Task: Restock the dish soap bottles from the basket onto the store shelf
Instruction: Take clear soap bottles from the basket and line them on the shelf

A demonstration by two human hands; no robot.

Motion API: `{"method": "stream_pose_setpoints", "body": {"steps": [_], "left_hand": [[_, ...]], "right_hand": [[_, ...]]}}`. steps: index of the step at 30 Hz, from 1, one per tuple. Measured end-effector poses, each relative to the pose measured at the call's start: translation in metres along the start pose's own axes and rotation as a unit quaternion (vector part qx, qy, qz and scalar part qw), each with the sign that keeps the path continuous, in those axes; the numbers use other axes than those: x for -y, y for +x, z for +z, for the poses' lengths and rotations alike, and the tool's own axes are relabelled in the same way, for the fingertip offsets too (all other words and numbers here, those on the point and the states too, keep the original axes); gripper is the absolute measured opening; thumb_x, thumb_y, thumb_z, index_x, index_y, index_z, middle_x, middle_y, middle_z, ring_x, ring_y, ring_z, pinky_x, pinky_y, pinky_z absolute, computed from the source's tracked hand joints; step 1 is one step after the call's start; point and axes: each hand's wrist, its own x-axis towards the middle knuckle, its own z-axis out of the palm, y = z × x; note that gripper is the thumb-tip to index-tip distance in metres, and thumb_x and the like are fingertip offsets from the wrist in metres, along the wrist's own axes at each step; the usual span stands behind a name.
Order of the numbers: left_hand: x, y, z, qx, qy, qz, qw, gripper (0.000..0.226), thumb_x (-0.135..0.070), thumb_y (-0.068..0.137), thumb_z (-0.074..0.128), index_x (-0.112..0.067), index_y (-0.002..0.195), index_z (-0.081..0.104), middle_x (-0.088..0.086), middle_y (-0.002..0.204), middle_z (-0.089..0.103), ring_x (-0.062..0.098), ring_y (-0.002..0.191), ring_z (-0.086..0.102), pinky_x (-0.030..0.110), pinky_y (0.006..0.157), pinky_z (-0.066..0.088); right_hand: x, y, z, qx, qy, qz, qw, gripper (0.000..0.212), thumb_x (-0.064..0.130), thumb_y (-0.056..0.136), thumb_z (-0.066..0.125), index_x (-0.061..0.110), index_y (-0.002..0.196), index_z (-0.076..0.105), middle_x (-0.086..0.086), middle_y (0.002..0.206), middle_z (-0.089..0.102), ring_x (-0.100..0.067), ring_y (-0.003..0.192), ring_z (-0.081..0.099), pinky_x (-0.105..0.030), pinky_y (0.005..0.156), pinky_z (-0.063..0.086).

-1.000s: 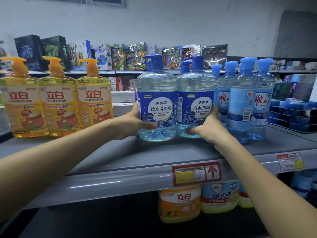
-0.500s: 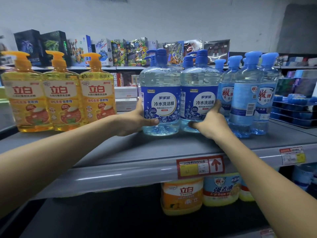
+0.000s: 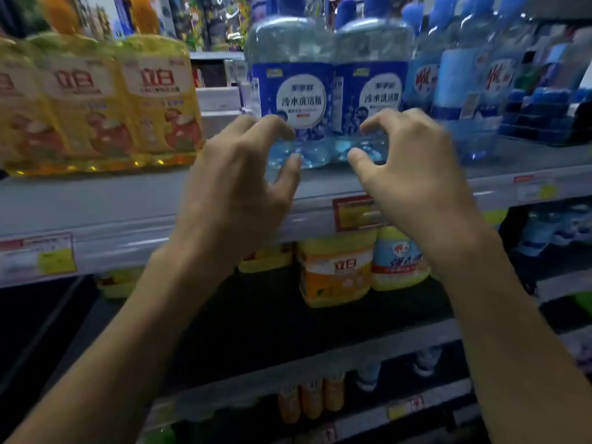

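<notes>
Two clear dish soap bottles with blue labels stand side by side on the grey shelf [image 3: 96, 203]: the left bottle [image 3: 293, 88] and the right bottle [image 3: 373, 84]. My left hand [image 3: 237, 184] hovers in front of the left bottle, fingers loosely curled, holding nothing. In front of the right bottle my right hand [image 3: 413, 174] is the same, pulled back from it. Neither hand touches a bottle. The basket is out of view.
Three yellow soap bottles [image 3: 96, 100] stand at the shelf's left. Slim blue bottles [image 3: 455, 75] crowd the right. Below, an orange tub [image 3: 336, 270] and a blue-labelled tub [image 3: 398, 261] sit on the lower shelf. Price tags line the shelf edge [image 3: 355, 213].
Both hands have let go of the two blue-labelled bottles and drawn back toward me. The view has tilted downward, showing the lower shelves.
</notes>
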Motion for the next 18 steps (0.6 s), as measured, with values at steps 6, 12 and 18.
{"method": "stream_pose_setpoints", "body": {"steps": [6,12,18], "left_hand": [[-0.023,-0.091,0.034,0.001,-0.112,0.052,0.992,0.016,-0.013,0.097,0.056,-0.004,0.090,0.068,0.008,0.083,0.064,0.022,0.074,0.058,0.034,0.066,0.047],[-0.055,-0.141,0.105,0.175,-0.194,0.013,0.965,0.011,-0.020,0.097,0.056,-0.013,0.094,0.064,-0.001,0.085,0.059,0.016,0.075,0.056,0.033,0.064,0.047],[-0.118,-0.184,0.178,0.362,-0.194,0.031,0.911,0.031,-0.031,0.096,0.056,-0.020,0.125,0.053,0.007,0.110,0.059,0.030,0.094,0.060,0.041,0.068,0.049]], "right_hand": [[-0.013,-0.094,0.020,-0.082,0.059,0.019,0.995,0.015,0.026,0.096,0.062,0.019,0.107,0.067,0.003,0.106,0.058,-0.010,0.099,0.054,-0.011,0.080,0.037],[-0.084,-0.180,0.031,0.027,0.002,0.176,0.984,0.010,0.028,0.096,0.062,0.025,0.105,0.066,0.010,0.099,0.061,-0.004,0.090,0.056,-0.006,0.072,0.038],[-0.169,-0.278,-0.005,0.143,-0.050,0.387,0.909,0.023,0.036,0.097,0.059,0.028,0.118,0.062,0.007,0.114,0.058,-0.013,0.099,0.060,-0.036,0.087,0.053]]}}
